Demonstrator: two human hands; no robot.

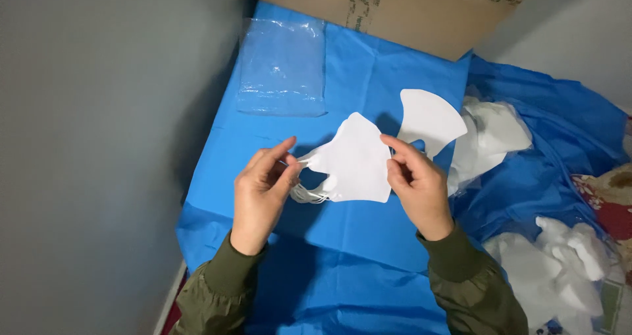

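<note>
Hands over blue table (368,65), left hand (262,193) pinching mask (352,162) ear loops, right hand (416,185) nipping its edge, second mask (428,121) just behind, clear bags (283,65) and cardboard box (408,9) beyond.

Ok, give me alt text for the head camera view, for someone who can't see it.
Two hands, left hand and right hand, hold a white face mask over a blue cloth. Another mask, a stack of clear bags and a cardboard box lie beyond.
</note>
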